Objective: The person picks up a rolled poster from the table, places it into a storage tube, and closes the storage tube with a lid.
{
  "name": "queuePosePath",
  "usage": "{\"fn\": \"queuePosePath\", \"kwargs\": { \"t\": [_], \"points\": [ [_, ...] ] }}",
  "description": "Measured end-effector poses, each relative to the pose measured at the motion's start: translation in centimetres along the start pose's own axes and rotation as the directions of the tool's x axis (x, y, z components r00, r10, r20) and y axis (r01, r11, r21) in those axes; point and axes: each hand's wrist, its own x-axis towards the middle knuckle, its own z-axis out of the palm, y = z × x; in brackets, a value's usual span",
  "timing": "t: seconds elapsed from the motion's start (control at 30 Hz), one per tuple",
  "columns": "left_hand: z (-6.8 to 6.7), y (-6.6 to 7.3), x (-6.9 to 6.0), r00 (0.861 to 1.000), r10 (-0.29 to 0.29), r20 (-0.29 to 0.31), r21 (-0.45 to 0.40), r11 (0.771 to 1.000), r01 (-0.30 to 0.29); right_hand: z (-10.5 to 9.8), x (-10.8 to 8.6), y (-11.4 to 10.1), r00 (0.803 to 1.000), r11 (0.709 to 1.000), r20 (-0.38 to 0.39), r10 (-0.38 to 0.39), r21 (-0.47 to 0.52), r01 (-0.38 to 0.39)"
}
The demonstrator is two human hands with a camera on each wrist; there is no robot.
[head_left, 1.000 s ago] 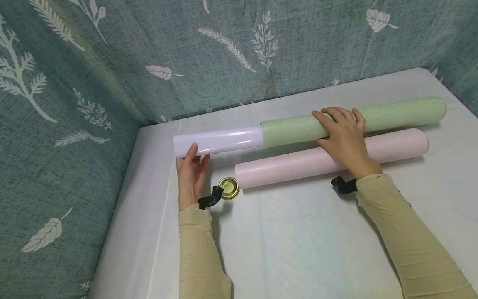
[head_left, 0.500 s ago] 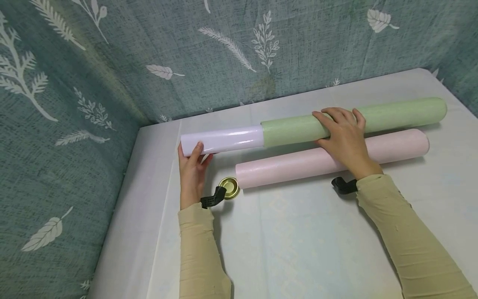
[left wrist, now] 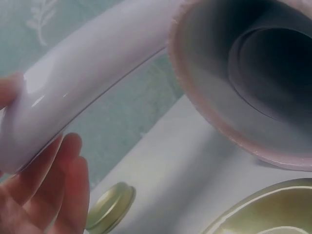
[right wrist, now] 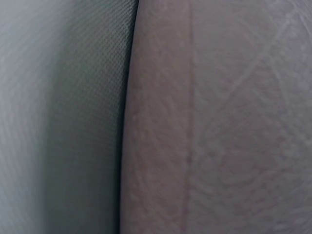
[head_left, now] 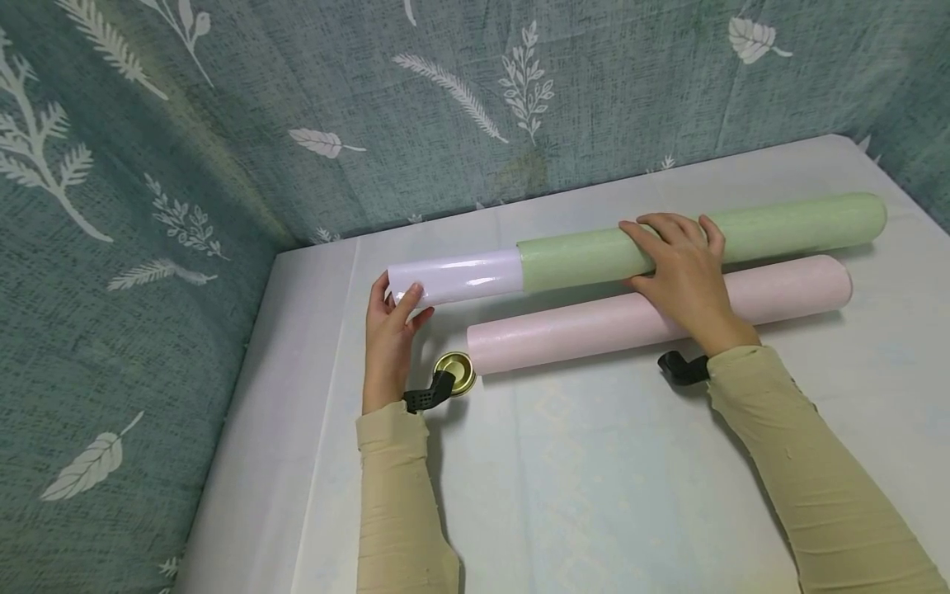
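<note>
Lavender roll (head_left: pixel 456 276) shows a shorter length than a second ago: the left hand (head_left: pixel 387 342) has shifted toward the mouth of the green tube (head_left: pixel 794 223), and the roll's far part is hidden inside it. Green tube and right hand (head_left: pixel 690 285) sit as they did. Reading: the roll is being fed in lengthwise, the tube acting as sleeve; a good stretch remains outside, so insertion looks under way, not complete.

Left grip: closed around the roll's outer end, thumb on the near side, fingers curled behind and below. Right grip: spread wide over the green tube, fingers across the top, thumb on the near side, apparently steadying it. Right wrist view too close to add anything about that grip.

Pink tube (head_left: pixel 557 337) lies on the bench (head_left: pixel 631 478) in front of the green one, unmoved; left wrist view shows a curled inner layer within its open end. Gold cap (head_left: pixel 454 363) by that end; second cap (left wrist: pixel 111 208) near the left fingers, left wrist view only.
</note>
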Motion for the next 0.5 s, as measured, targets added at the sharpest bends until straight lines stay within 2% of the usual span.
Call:
{"fn": "queuePosePath", "kwargs": {
  "t": [0.17,0.33,0.5],
  "points": [
    [0.4,0.1,0.0,1.0,0.001,0.02,0.031,1.0,-0.002,0.0,0.0,0.0,1.0,1.0,-0.006,-0.006,0.001,0.006],
    [0.8,0.2,0.0,0.999,0.03,0.031,0.06,0.998,-0.031,0.1,-0.1,0.1,1.0,1.0,-0.01,-0.007,0.002,0.007],
    [1.2,0.0,0.0,0.998,0.031,0.055,0.174,0.984,-0.04,0.1,-0.1,0.1,1.0,1.0,-0.009,-0.006,0.003,0.006]
  ]
}}
